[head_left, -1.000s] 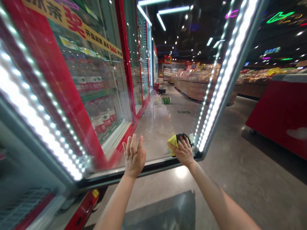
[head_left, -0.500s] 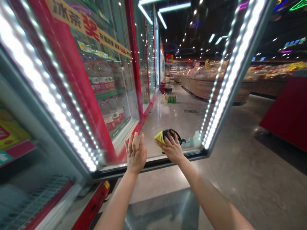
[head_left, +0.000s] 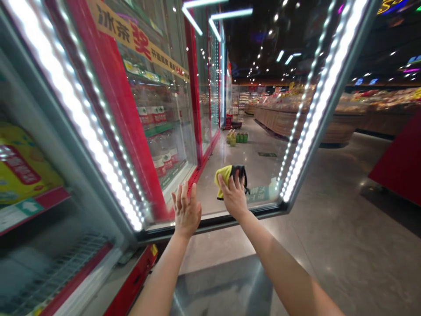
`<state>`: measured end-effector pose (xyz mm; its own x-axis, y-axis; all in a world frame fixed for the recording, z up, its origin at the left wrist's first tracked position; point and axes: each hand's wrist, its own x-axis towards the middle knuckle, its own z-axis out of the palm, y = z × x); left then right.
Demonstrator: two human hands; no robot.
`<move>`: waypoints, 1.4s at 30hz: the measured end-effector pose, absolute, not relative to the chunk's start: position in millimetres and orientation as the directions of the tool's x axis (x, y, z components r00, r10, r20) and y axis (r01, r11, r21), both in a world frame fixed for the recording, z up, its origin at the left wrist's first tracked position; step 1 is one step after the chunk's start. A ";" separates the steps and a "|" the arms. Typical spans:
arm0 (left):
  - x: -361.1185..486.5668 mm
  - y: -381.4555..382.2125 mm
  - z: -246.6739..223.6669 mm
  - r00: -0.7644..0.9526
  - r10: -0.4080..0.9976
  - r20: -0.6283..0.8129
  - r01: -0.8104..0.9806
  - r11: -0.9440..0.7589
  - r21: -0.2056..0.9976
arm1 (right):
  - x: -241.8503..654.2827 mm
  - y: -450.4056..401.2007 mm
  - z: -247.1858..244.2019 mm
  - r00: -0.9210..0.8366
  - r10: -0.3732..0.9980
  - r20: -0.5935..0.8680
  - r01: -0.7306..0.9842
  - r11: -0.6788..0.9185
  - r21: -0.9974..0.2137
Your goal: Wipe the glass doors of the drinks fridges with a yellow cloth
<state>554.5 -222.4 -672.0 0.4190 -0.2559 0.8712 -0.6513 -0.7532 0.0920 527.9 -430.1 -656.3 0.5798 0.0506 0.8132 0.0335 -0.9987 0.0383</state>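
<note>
A glass cooler door with a dark metal frame and bright LED strips stands swung open in front of me. My left hand rests flat against the glass near the bottom rail, fingers upright and holding nothing. To its right, my right hand presses a folded yellow and black cloth against the pane. The cloth sticks out above and left of my fingers, and my palm hides part of it.
Left of the door, the open cooler shows wire shelves and a yellow package. Closed coolers with bottled water line the aisle. Wooden produce counters run along the far side, a red chest freezer stands right, and green-packed bottles sit on the floor.
My right hand and the cloth have slid left along the glass. The view has turned, showing more of the cooler's inside at the left. My left hand stays on the pane.
</note>
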 end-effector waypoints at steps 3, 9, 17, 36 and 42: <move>554.9 -218.3 -675.2 0.420 -0.250 0.872 -0.641 -0.762 0.090 | 516.6 -450.5 -681.5 0.583 0.236 0.777 0.166 -0.971 0.171; 558.2 -189.1 -678.9 0.411 -0.235 0.881 -0.604 -0.794 0.070 | 523.6 -469.8 -669.8 0.465 -0.067 0.883 0.034 -0.995 -0.093; 562.6 -149.8 -686.9 0.424 -0.228 0.877 -0.561 -0.826 0.056 | 535.4 -364.4 -681.5 0.573 0.193 0.797 0.159 -0.980 0.123; 560.2 -121.1 -702.9 0.455 -0.204 0.867 -0.509 -0.858 0.065 | 515.9 -368.6 -694.0 0.558 0.253 0.790 0.157 -0.967 0.199; 561.8 -92.5 -714.6 0.469 -0.197 0.861 -0.487 -0.871 0.066 | 537.9 -311.6 -674.1 0.586 0.008 0.811 0.027 -1.000 -0.009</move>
<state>561.8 -92.5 -714.6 0.4695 -0.1969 0.8607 -0.4870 -0.8708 0.0665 537.9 -311.6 -674.1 0.5856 0.0084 0.8105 0.0268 -0.9996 -0.0091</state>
